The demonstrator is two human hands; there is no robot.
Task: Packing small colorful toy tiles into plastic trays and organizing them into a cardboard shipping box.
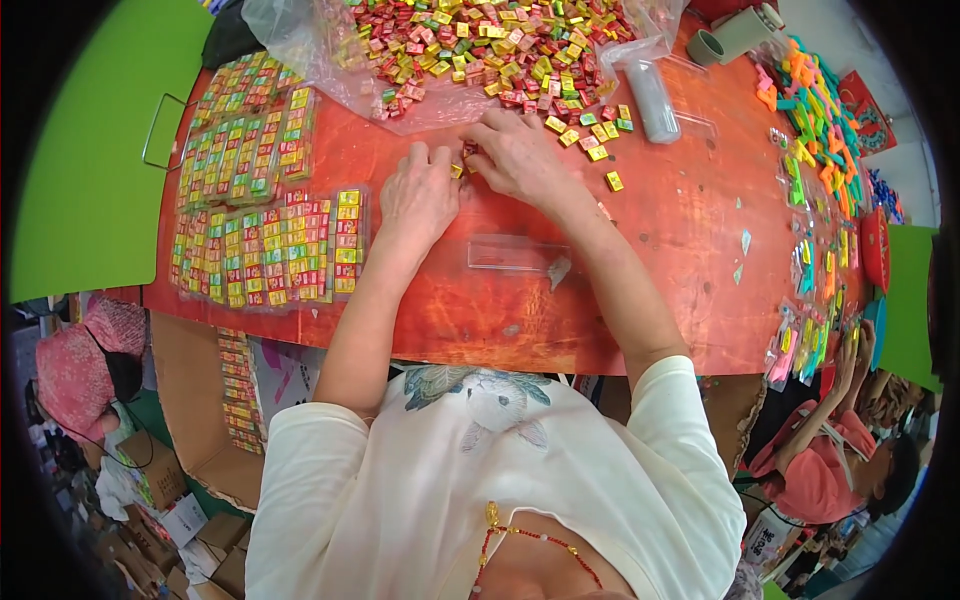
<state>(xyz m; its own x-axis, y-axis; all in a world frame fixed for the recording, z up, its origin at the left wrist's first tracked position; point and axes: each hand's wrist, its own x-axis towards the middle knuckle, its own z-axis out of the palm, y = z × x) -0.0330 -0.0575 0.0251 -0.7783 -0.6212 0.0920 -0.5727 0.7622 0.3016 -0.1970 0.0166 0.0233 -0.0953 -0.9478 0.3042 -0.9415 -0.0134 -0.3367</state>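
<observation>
Your hands, far centre of red table (660, 230).
Left hand (418, 195) and right hand (520, 152) curl palm-down, pinching small candies (464, 160); fingertips hide the grip.

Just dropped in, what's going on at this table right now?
A person sits at a red table, both hands together by a pile of small coloured blocks on a clear plastic sheet. The left hand and right hand pinch a few blocks between them. Filled clear trays lie to the left, an empty clear tray just below the hands.
</observation>
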